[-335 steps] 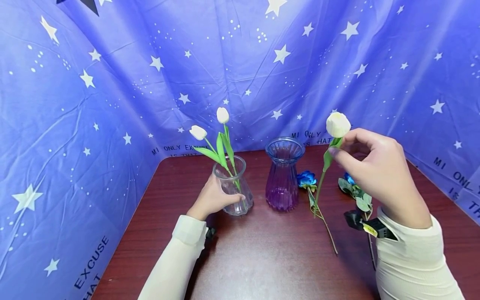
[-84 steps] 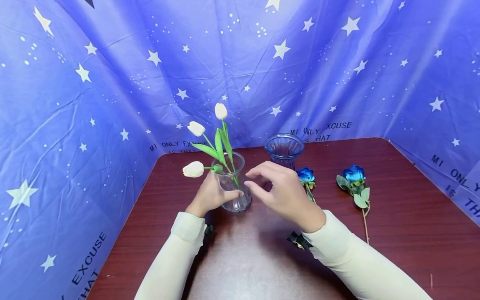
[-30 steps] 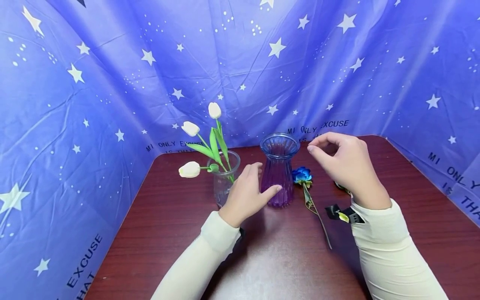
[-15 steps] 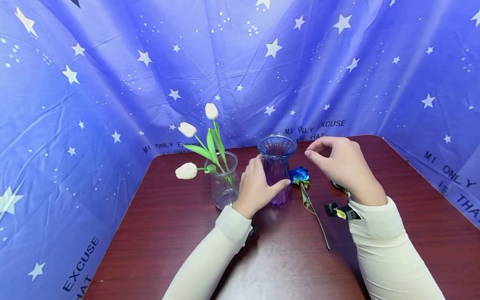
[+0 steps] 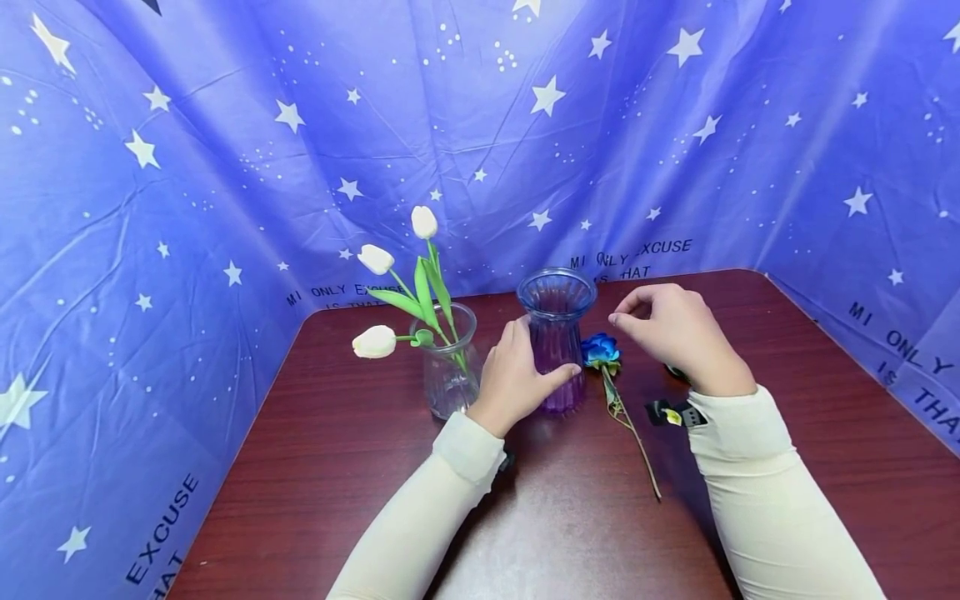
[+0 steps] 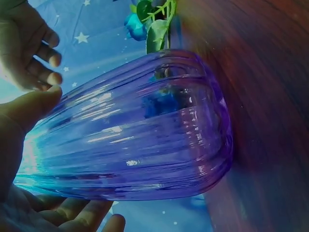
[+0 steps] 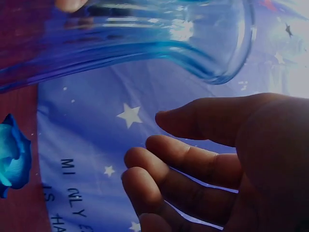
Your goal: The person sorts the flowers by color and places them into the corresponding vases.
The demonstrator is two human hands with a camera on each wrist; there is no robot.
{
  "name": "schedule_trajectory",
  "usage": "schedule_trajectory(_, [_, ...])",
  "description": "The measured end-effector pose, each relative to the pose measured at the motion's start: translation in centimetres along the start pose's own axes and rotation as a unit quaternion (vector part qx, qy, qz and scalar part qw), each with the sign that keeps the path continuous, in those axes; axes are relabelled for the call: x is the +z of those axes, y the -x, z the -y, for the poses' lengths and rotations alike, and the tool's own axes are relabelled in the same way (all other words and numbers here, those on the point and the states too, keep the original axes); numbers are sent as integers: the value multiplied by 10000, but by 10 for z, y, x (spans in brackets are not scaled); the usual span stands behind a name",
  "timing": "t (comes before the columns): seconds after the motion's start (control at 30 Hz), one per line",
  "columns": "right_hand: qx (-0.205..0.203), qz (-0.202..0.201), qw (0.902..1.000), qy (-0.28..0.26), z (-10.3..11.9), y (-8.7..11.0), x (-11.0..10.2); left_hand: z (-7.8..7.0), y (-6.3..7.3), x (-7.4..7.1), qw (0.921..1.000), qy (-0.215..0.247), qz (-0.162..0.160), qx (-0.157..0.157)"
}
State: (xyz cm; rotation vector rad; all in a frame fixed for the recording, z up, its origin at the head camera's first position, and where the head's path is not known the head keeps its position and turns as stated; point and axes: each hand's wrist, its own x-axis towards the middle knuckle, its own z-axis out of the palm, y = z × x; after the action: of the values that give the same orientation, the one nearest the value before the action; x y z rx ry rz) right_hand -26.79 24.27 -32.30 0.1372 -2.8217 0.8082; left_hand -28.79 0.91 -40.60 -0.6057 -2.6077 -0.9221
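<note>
My left hand (image 5: pixel 513 375) holds the ribbed blue-and-purple glass vase (image 5: pixel 558 333), which stands upright on the table. In the left wrist view the thumb lies on one side of this vase (image 6: pixel 130 130) and the fingers on the other. Nothing is in my right hand (image 5: pixel 678 333), raised just right of the vase rim with its fingers loosely bent. In the right wrist view thumb and fingertips stand apart, below the vase (image 7: pixel 193 43). A blue artificial rose (image 5: pixel 600 350) lies right of the vase, its stem pointing toward me.
Left of the held vase stands a clear glass vase (image 5: pixel 450 392) with white tulips (image 5: pixel 373 342), one leaning far out to the left. A bit of green leaf (image 5: pixel 675 371) shows under the right hand. A starry blue curtain (image 5: pixel 450 125) surrounds the table (image 5: pixel 315 500).
My right hand has let go of a tulip, now in the clear vase, and moved back right. My left hand has shifted from the clear vase to the purple one.
</note>
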Motion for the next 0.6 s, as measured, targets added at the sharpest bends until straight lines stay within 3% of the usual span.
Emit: schedule_trajectory(0.6, [193,764,9964,315,-23,-14,22,1,1,-1,9997,129,204,-17])
